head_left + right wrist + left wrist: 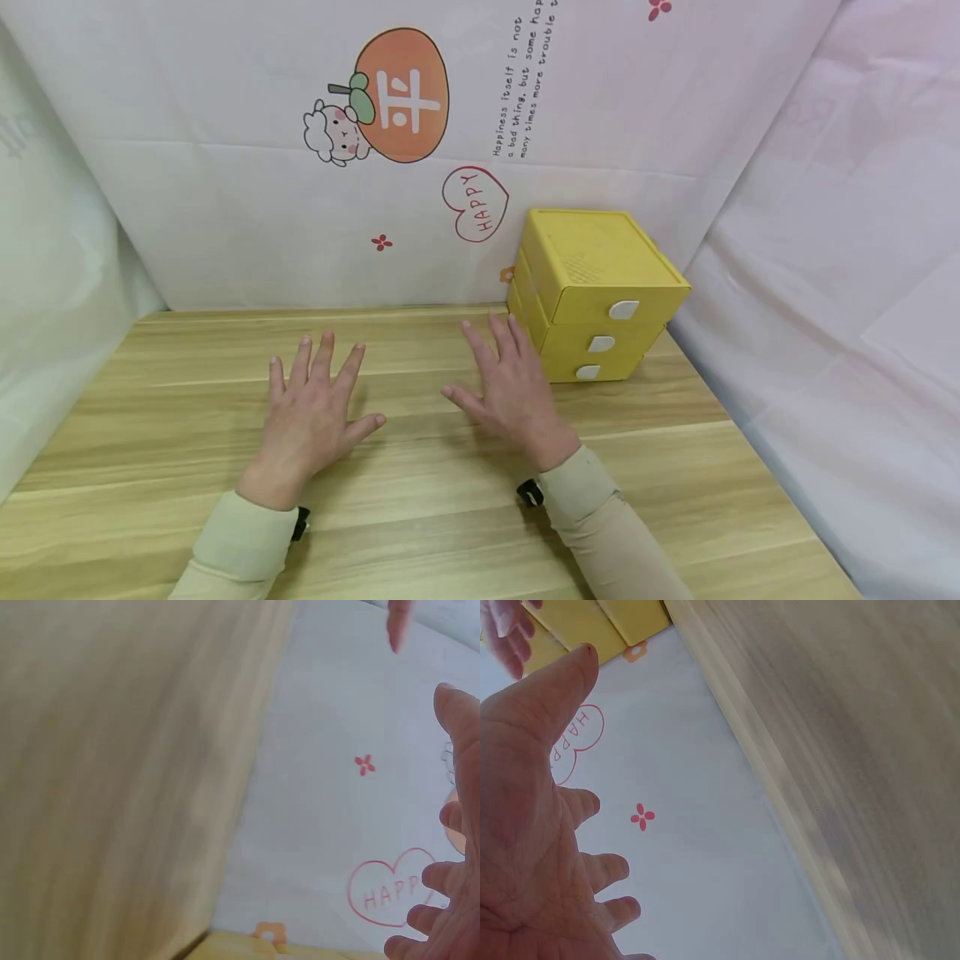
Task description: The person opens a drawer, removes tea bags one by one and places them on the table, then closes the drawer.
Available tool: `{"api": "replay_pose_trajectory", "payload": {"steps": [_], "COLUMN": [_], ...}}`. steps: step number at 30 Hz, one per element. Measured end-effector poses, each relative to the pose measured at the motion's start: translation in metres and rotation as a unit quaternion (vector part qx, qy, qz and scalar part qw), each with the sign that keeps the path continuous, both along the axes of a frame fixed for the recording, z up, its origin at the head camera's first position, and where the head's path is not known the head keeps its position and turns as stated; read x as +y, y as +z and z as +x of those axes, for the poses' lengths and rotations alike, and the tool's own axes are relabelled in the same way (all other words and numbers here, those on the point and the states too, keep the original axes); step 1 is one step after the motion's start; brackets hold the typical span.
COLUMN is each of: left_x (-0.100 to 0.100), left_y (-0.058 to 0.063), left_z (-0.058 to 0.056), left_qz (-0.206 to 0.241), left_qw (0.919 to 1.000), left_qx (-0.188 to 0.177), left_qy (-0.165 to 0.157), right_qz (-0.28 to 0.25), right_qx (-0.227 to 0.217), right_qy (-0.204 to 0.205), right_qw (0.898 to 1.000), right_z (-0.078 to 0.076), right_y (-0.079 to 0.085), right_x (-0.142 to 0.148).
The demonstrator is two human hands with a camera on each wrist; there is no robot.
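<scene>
Head view: yellow drawer unit [596, 300] stands upright at the back right of the tabletop [420, 517], near the printed backdrop [247, 237]. Left hand [309, 417] is well apart from it, fingers spread. Right hand [513, 393] is just beside the unit's left side, fingers spread, overlapping its lower edge in sight; whether they touch, I cannot tell. Both grips are released, holding nothing. With the wrist views added, I judge both palms raised off the tabletop.

Risks, my estimate: if the right hand swings outward, its fingers could bump the unit and skew it. If a handle were pulled with no hand bracing the unit, all of it could slide forward, since I see nothing fixing it down. The white handles [624, 310] look small, so a loose pinch might slip off.

Counts: hands, 2; drawer unit, 1; drawer fronts [566, 343], 3, stacked; white handles, 3, one per front; sleeves [243, 537], 2; black wrist pieces [529, 492], 2; printed heart [475, 204], 1. Drawer contents: hidden from me.
</scene>
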State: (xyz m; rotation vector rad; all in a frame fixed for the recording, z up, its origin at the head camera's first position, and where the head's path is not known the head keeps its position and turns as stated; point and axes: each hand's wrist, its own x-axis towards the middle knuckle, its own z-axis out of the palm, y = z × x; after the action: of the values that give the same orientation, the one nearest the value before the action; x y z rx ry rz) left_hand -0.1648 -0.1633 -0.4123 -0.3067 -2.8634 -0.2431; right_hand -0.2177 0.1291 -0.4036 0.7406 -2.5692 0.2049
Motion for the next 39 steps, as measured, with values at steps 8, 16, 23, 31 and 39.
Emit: {"api": "replay_pose_trajectory", "payload": {"steps": [8, 16, 23, 31, 39], "left_x": [0.000, 0.000, 0.001, 0.000, 0.001], "left_y": [0.001, 0.003, 0.003, 0.003, 0.003], "left_z": [0.000, 0.001, 0.002, 0.002, 0.001], "left_qz": [-0.002, 0.003, 0.002, -0.002, -0.005], "left_qw": [1.0000, 0.9999, 1.0000, 1.0000, 1.0000], "left_qx": [-0.005, -0.009, -0.009, -0.007, -0.006], "left_qy": [-0.001, -0.002, -0.001, -0.002, -0.003], "right_qz": [-0.030, -0.059, -0.084, -0.108, -0.134], "right_qx": [0.028, 0.089, 0.127, 0.148, 0.173], "right_qy": [0.005, 0.024, 0.037, 0.017, -0.012], "right_qw": [0.999, 0.994, 0.988, 0.983, 0.976], "right_z": [0.004, 0.006, 0.006, 0.004, -0.001], "right_y": [0.017, 0.030, 0.037, 0.044, 0.048], "right_x": [0.007, 0.015, 0.022, 0.032, 0.045]}}
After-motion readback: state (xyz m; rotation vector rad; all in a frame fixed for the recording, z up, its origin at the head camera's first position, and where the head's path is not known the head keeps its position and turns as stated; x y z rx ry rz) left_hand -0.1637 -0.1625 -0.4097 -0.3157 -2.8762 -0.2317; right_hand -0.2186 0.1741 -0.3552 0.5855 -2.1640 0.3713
